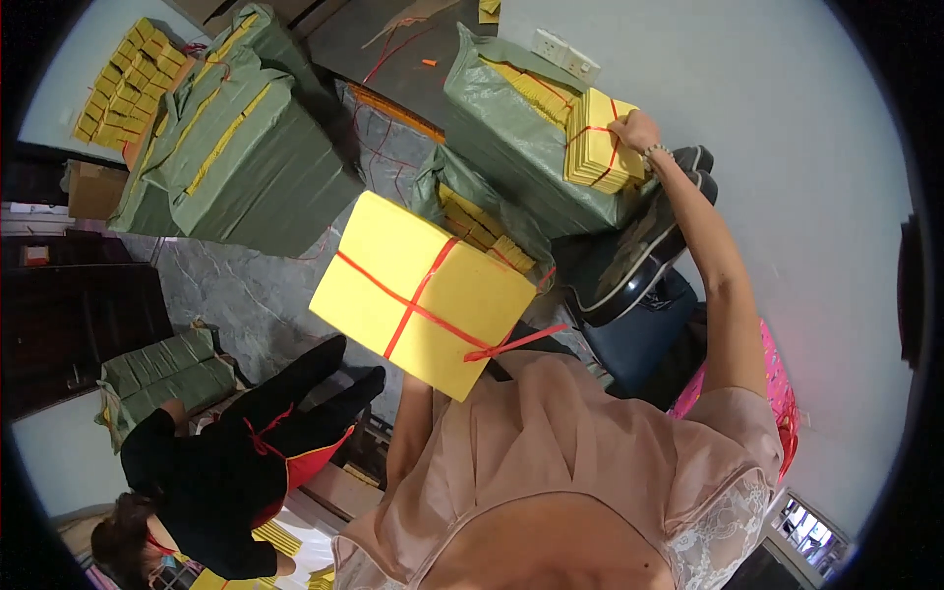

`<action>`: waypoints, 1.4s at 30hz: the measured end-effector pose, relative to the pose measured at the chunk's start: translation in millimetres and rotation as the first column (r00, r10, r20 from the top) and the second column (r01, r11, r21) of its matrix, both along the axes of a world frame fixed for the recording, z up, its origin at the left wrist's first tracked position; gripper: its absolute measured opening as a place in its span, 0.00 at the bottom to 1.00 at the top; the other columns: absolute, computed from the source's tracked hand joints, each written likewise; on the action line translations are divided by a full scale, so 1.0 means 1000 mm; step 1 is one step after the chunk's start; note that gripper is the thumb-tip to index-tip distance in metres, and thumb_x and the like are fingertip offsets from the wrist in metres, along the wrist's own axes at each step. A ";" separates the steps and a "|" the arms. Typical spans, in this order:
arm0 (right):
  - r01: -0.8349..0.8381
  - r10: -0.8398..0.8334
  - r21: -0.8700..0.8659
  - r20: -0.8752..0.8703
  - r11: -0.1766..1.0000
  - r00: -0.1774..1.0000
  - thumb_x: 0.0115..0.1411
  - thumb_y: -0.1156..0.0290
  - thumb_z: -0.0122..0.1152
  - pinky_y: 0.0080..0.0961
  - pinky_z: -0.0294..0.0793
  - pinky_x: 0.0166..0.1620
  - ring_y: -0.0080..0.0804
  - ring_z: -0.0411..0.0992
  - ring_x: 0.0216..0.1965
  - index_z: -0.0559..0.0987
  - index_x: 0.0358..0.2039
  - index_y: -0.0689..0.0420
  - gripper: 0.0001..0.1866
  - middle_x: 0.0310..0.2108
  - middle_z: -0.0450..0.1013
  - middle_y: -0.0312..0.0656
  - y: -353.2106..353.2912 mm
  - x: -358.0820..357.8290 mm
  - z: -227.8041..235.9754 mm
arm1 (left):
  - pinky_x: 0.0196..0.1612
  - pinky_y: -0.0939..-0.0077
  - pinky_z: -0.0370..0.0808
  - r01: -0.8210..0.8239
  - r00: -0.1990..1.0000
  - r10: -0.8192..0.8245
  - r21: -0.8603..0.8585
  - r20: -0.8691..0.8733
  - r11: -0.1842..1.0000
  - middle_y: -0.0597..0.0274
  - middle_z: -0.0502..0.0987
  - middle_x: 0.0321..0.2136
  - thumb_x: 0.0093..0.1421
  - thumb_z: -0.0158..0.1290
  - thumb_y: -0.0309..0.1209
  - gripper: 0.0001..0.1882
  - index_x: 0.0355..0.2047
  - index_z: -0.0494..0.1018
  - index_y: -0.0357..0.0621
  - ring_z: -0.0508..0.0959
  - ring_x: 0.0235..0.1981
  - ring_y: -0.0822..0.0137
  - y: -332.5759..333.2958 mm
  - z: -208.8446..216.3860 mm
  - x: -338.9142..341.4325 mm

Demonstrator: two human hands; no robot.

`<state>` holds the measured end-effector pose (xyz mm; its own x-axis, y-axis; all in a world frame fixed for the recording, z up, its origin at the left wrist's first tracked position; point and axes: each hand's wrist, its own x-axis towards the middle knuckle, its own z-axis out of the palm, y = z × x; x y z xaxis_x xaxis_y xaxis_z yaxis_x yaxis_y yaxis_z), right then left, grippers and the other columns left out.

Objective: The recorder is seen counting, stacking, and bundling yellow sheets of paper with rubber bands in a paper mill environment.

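Observation:
A large bundle of yellow paper [393, 265], tied crosswise with red string, is held up in front of my body. My left forearm [408, 418] runs up beneath it; the bundle hides my left hand, which seems to carry it from below. To the far right, my right hand [637, 130] is closed on the red string of a smaller yellow paper stack [595, 147]. That stack sits at the end of a tall green woven sack [511, 128] filled with more yellow paper. A loose red string end [531, 339] sticks out from the large bundle.
Bulky green sacks [256, 167] stand at left. A smaller open sack [497, 221] with yellow bundles lies beyond my bundle. Shoes [639, 256] rest by a dark blue stool [644, 339] near the right wall. A co-worker in black [206, 472] bends at lower left.

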<state>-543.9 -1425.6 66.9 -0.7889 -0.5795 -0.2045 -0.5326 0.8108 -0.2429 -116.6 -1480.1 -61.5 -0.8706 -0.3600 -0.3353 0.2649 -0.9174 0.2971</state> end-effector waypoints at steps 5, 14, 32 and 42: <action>-0.052 0.049 0.157 0.021 0.986 0.999 0.54 0.51 0.60 0.41 0.75 0.43 0.52 0.76 0.41 0.80 0.38 0.64 0.25 0.38 0.77 0.57 -0.006 0.008 0.003 | 0.53 0.63 0.73 -0.033 0.996 0.035 -0.028 0.085 0.999 0.59 0.70 0.55 0.64 0.40 0.59 0.34 0.58 0.64 0.45 0.74 0.51 0.63 -0.040 0.001 0.018; 0.080 0.399 -0.584 0.642 0.808 0.655 0.67 0.48 0.46 0.25 0.67 0.53 0.24 0.69 0.50 0.70 0.54 0.57 0.27 0.48 0.71 0.39 -0.029 0.145 0.117 | 0.53 0.62 0.73 0.010 0.990 0.006 -0.110 0.139 0.994 0.59 0.70 0.55 0.64 0.40 0.59 0.34 0.58 0.64 0.45 0.74 0.51 0.62 -0.128 0.006 -0.001; 0.539 0.041 -0.407 0.823 0.737 0.566 0.44 0.33 0.65 0.37 0.41 0.68 0.49 0.40 0.70 0.40 0.66 0.74 0.69 0.67 0.42 0.66 -0.023 0.131 0.097 | 0.57 0.49 0.69 0.433 0.890 -0.372 -0.238 0.263 0.869 0.55 0.64 0.61 0.57 0.39 0.69 0.46 0.65 0.55 0.50 0.68 0.58 0.53 -0.228 -0.001 -0.155; 0.666 0.009 -0.475 0.818 0.575 0.576 0.57 0.47 0.62 0.25 0.72 0.51 0.29 0.70 0.50 0.65 0.56 0.68 0.39 0.50 0.69 0.49 -0.037 0.098 0.098 | 0.56 0.54 0.71 0.541 0.838 -0.520 -0.123 0.166 0.832 0.54 0.69 0.57 0.60 0.46 0.62 0.39 0.62 0.61 0.49 0.71 0.56 0.55 -0.229 -0.008 -0.254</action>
